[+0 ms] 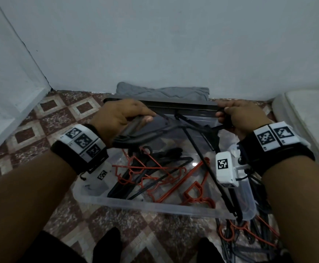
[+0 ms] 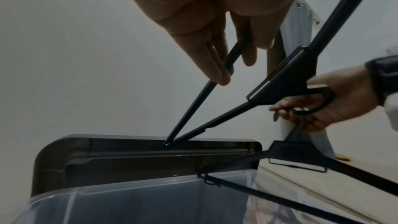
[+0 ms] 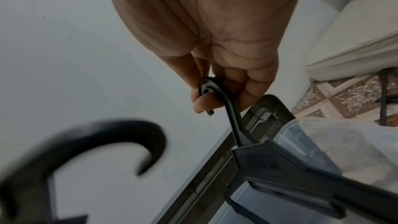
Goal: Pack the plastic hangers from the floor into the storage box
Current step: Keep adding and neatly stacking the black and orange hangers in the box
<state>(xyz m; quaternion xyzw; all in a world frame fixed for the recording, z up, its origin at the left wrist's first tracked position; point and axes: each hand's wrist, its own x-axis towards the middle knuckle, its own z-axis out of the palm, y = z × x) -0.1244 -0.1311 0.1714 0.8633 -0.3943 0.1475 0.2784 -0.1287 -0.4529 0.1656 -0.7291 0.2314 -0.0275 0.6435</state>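
Both hands hold black hangers above the clear storage box (image 1: 154, 206), so the step in hand appears to be lowering a fresh batch into it. The left hand (image 1: 116, 118) has its fingers curled round the arms of a black hanger (image 1: 145, 133), with what may be a second one stacked against it; in the left wrist view its fingers (image 2: 213, 67) pinch a thin black bar. The right hand (image 1: 236, 118) grips the hook of another black hanger (image 3: 280, 168), the fingertips (image 3: 206, 103) closed round the hook's curve.

The next move probably calls for tilting these hangers flat and letting them go inside the walls, since one long black bar (image 1: 211, 177) leans across the box and over its near right corner, and could catch on the rim.

The box sits on the patterned tile floor (image 1: 40, 130), its dark lid (image 1: 173, 105) standing up at the far edge against the wall. Inside lies a loose tangle of red hangers (image 1: 154, 177) and black ones, crossing each other without order. More hangers (image 1: 249, 236), red and black, lie on the floor just beside the box's near right corner, so the packing looks partly done. A folded grey cloth (image 1: 162, 92) lies behind the lid.
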